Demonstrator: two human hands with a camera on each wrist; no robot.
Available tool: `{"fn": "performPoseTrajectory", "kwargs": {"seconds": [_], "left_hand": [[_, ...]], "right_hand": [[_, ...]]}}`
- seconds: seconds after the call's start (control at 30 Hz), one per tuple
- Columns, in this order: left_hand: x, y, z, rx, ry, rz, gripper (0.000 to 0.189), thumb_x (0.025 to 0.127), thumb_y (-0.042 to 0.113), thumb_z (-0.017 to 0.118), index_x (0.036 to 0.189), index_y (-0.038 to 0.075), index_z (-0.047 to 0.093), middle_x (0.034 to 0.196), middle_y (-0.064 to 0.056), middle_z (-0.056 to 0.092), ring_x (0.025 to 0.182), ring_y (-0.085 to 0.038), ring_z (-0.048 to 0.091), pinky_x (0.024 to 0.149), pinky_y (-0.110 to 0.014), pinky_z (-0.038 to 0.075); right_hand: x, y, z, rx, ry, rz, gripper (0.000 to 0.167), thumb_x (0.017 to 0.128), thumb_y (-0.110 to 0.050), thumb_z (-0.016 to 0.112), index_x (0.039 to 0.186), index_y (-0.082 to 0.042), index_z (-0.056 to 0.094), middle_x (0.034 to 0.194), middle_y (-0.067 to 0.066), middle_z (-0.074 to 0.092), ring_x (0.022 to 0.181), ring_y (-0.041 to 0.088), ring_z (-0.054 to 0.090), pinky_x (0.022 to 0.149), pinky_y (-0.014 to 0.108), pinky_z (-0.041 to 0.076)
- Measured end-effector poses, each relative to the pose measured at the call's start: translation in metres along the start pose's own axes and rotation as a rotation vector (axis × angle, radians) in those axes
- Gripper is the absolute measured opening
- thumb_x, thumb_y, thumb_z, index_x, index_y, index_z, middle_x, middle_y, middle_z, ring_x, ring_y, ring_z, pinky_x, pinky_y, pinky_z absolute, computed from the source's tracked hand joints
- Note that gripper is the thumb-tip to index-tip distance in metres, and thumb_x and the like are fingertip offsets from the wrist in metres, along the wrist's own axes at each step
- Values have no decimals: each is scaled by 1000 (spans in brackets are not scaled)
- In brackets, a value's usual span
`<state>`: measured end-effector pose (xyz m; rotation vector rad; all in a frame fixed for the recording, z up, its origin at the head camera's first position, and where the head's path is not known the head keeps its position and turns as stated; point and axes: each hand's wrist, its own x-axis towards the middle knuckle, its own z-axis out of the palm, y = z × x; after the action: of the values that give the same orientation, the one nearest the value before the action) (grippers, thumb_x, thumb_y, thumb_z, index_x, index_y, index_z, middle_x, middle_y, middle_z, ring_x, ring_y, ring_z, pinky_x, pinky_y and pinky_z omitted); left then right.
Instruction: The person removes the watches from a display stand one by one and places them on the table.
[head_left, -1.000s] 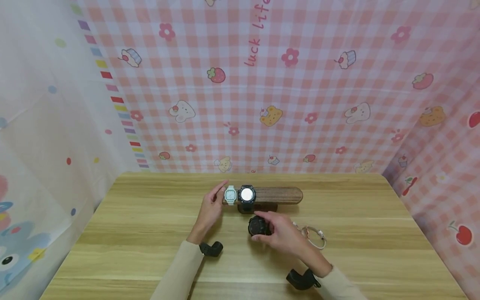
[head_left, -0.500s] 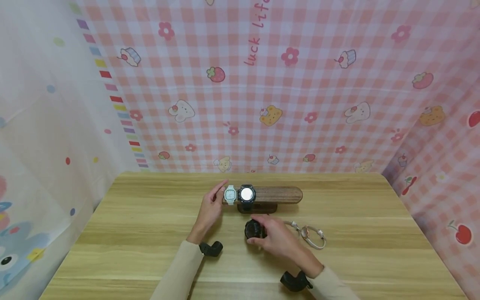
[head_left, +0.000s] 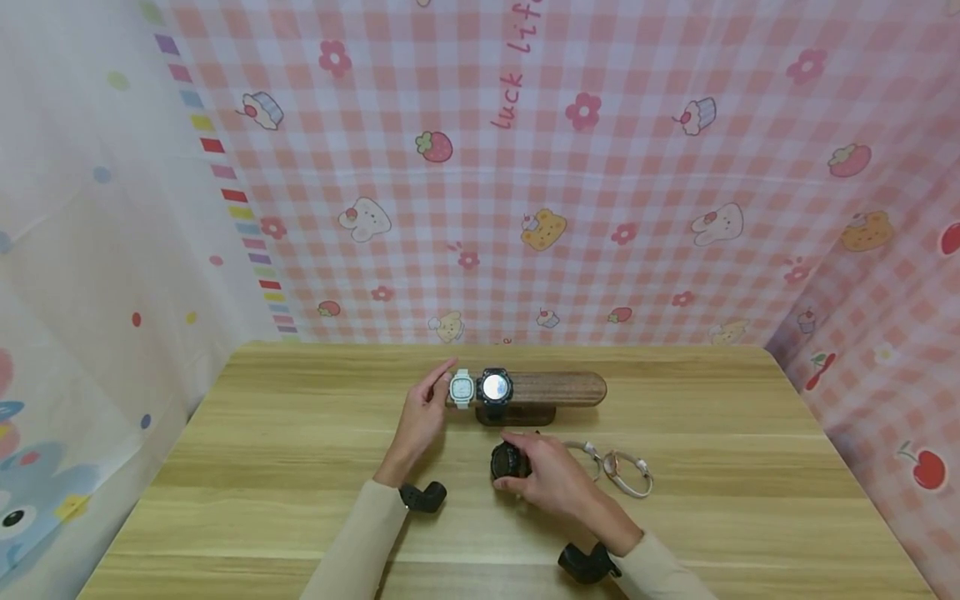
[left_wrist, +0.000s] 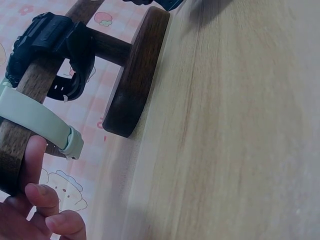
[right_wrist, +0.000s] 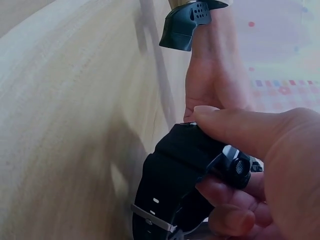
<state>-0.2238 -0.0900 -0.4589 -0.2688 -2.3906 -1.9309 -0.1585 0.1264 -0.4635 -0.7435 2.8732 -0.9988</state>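
A wooden watch stand (head_left: 558, 389) bears a pale mint watch (head_left: 462, 388) at its left end, and a black watch with a bright face (head_left: 495, 387) beside it. My left hand (head_left: 420, 417) holds the left end of the bar; in the left wrist view its fingers (left_wrist: 34, 155) curl by the bar just below the mint strap. In front of the stand, my right hand (head_left: 555, 475) pinches a second black watch (head_left: 507, 461) between thumb and fingers. The right wrist view shows this watch's buckled strap (right_wrist: 175, 160) and the thumb across it; its face is hidden there.
Right of my right hand, a slim watch with a pale strap (head_left: 630, 475) lies on the wooden table (head_left: 750, 467), next to another light strap (head_left: 587, 451) partly behind the hand. A pink checked cloth (head_left: 480, 183) hangs behind the table. Black camera mounts sit on both wrists.
My right hand has shifted a little left and towards me with the black watch, then almost stopped, uncovering more of the light strap behind it. My left hand has kept its place.
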Motion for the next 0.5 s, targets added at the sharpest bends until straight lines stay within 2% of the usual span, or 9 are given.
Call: {"fn": "performPoseTrajectory", "kwargs": {"seconds": [0.1, 0.2, 0.27, 0.37, 0.43, 0.5], "left_hand": [[0, 0, 0, -13, -7, 3, 38, 107, 15, 43, 144, 11, 52, 134, -17, 59, 82, -17, 57, 80, -49, 54], [0, 0, 1, -21, -10, 8, 38, 107, 15, 43, 144, 10, 52, 137, -18, 58, 84, -14, 58, 83, -55, 53], [0, 0, 0, -20, -10, 6, 38, 107, 14, 43, 144, 10, 52, 136, -18, 58, 84, -16, 58, 82, -52, 54], [0, 0, 0, -15, -9, 2, 38, 107, 14, 43, 144, 11, 52, 135, -17, 58, 83, -22, 57, 77, -42, 55], [0, 0, 0, -15, -9, -1, 38, 107, 14, 43, 144, 10, 52, 136, -17, 58, 83, -21, 56, 75, -37, 54], [0, 0, 0, -19, -11, -2, 38, 107, 14, 43, 144, 9, 52, 136, -17, 58, 83, -19, 56, 76, -37, 54]], "right_hand": [[1, 1, 1, -4, 1, 4, 65, 79, -24, 85, 131, 5, 59, 122, 22, 66, 107, 32, 64, 89, 47, 54], [2, 2, 2, -7, 7, 5, 64, 79, -23, 85, 130, 6, 60, 125, 22, 65, 110, 34, 63, 92, 48, 53], [2, 2, 3, -5, 10, 7, 63, 79, -22, 85, 130, 6, 60, 125, 22, 65, 111, 34, 63, 93, 48, 53], [4, 1, 5, -1, 10, 16, 62, 79, -21, 85, 128, 7, 61, 124, 22, 66, 111, 34, 63, 93, 48, 53], [4, 0, 6, -5, 7, 20, 61, 78, -21, 85, 127, 7, 62, 122, 23, 66, 110, 34, 64, 92, 48, 53], [4, -1, 8, -16, 2, 22, 59, 79, -21, 85, 126, 7, 63, 121, 23, 66, 109, 35, 64, 93, 48, 53]]}}
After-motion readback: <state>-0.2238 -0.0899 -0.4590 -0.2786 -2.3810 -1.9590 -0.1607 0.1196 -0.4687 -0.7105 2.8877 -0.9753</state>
